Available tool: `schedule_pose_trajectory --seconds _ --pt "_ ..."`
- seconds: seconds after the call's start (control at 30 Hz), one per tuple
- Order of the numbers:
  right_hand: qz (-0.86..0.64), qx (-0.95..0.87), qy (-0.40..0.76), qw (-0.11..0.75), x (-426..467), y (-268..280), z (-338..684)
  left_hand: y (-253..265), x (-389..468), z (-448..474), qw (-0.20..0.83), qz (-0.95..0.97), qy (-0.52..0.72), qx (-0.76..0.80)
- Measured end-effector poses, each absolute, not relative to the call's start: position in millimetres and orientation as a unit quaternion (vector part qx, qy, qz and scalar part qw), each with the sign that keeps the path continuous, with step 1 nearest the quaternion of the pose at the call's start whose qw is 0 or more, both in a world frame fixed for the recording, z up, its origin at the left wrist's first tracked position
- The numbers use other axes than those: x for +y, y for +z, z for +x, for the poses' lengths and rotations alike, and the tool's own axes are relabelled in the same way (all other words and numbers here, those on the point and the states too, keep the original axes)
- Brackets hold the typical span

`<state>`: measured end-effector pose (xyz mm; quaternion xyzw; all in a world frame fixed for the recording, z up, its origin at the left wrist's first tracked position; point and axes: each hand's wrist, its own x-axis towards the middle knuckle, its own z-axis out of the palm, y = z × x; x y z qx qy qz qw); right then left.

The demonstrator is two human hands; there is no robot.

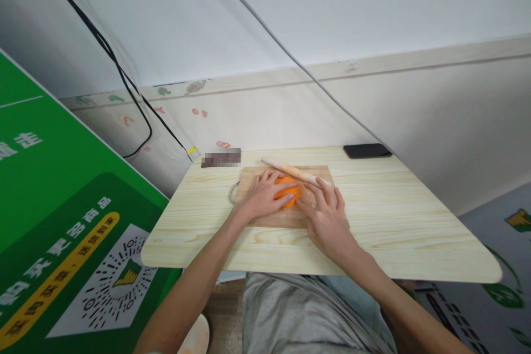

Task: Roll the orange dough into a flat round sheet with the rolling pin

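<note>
On a wooden cutting board [274,222] lies a flattened orange piece of dough [286,192], partly covered by my fingers. My left hand [265,194] rests over its left side, thumb and fingers stretched out and spread across it. At the right edge of the dough is my right hand [327,215], its fingers apart and loosely bent; whether its hidden fingertips touch the dough I cannot tell. A light wooden rolling pin [286,168] lies slantwise across the back of the board, its right end close to my right fingers.
The board sits on a pale wood-grain table [394,221] against a wall. A black phone [367,151] lies at the back right, a blurred-out dark object [221,158] at the back left. A grey cable [286,50] crosses the wall. A green sign [83,221] stands on the left.
</note>
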<state>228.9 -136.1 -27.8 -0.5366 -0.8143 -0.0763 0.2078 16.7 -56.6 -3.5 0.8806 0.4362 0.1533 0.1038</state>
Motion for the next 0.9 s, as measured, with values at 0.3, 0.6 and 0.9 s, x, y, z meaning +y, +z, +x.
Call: schedule_pose_trajectory --seconds 0.3,0.6,0.9 --pt "-0.515 -0.811 -0.093 0.26 -161.0 -21.2 211.5 -6.3 -56.0 16.1 0.1 0.88 0.162 0.435" --pt "-0.533 -0.802 -0.105 0.248 -160.6 -21.0 204.7 -6.2 -55.1 15.3 0.1 0.883 0.161 0.429" --pt "-0.525 -0.81 -0.122 0.231 -157.0 -18.1 204.4 -7.3 -52.9 11.3 0.115 0.892 0.158 0.409"
